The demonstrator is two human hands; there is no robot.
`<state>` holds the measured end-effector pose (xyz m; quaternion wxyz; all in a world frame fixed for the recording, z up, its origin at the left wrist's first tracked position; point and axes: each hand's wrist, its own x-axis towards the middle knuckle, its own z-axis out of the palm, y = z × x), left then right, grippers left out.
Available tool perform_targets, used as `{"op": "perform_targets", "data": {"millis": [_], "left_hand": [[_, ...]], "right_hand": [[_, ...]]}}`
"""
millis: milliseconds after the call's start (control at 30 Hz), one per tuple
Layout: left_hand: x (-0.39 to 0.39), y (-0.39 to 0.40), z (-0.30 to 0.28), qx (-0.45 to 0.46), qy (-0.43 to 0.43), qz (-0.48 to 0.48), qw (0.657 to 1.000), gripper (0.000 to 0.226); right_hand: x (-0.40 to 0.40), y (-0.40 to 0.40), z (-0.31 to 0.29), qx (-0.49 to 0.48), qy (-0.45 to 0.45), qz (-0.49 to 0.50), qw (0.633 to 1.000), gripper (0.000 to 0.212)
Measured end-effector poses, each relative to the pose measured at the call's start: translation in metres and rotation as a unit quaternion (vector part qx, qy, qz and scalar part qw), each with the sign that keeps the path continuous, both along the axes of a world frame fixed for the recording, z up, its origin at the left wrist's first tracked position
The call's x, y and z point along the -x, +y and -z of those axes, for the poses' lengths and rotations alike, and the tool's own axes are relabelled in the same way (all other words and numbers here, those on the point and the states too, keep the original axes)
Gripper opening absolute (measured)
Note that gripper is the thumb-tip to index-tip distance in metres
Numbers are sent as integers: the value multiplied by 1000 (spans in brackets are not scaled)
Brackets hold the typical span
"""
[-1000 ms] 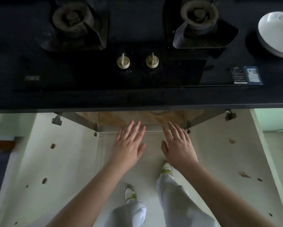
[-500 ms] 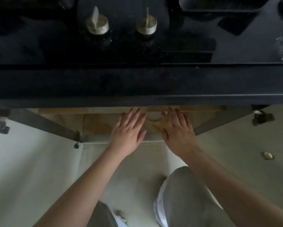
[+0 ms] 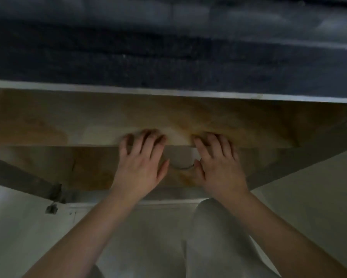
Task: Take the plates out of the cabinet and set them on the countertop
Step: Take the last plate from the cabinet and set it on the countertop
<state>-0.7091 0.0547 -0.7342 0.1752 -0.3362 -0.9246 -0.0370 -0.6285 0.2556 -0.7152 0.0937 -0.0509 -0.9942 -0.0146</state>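
Plate [image 3: 180,159] (blurred) between left hand [image 3: 140,169], right hand [image 3: 218,169]

A tan wooden cabinet shelf [image 3: 48,167] sits under the dark countertop [image 3: 168,63]. A pale round plate [image 3: 180,157] lies on it at centre, blurred. The countertop's near edge fills the far view.

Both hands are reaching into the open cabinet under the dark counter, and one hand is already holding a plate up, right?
Not quite. In the head view the left hand and right hand reach into the open wooden cabinet under the dark countertop, but neither holds a plate up.
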Motion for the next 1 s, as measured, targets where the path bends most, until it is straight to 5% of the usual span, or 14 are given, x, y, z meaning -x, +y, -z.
{"op": "perform_targets", "data": {"millis": [167,500,733,1000], "left_hand": [[6,1,15,-31,63,5,997,51],[8,-5,13,-55,56,28,997,47],[11,-7,25,-52,72,37,995,53],[-4,-14,61,-63,81,94,990,74]], "right_hand": [[0,1,9,-25,40,2,999,58],[1,1,19,-45,60,9,997,64],[-2,19,30,20,133,-65,989,65],[-35,61,79,104,199,-111,968,36]]}}
